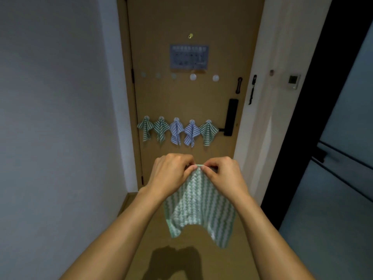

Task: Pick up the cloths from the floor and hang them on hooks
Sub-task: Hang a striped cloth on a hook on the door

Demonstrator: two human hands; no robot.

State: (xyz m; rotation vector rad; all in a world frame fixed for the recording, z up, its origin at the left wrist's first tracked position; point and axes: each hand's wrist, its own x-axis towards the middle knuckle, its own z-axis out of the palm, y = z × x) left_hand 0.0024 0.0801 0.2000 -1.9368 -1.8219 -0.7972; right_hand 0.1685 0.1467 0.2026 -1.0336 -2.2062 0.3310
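Head view: we pinch the green striped cloth (198,205) at its top edge with both the left hand (171,172) and right hand (225,174), cloth hanging straight down, free upper hooks (193,77) well above on the door (181,102), lower row full.

Both hands (198,174) pinch green striped cloth (198,207) before door (191,102).

Upper hooks (193,77) bare; lower row blocked by hung cloths (177,132).
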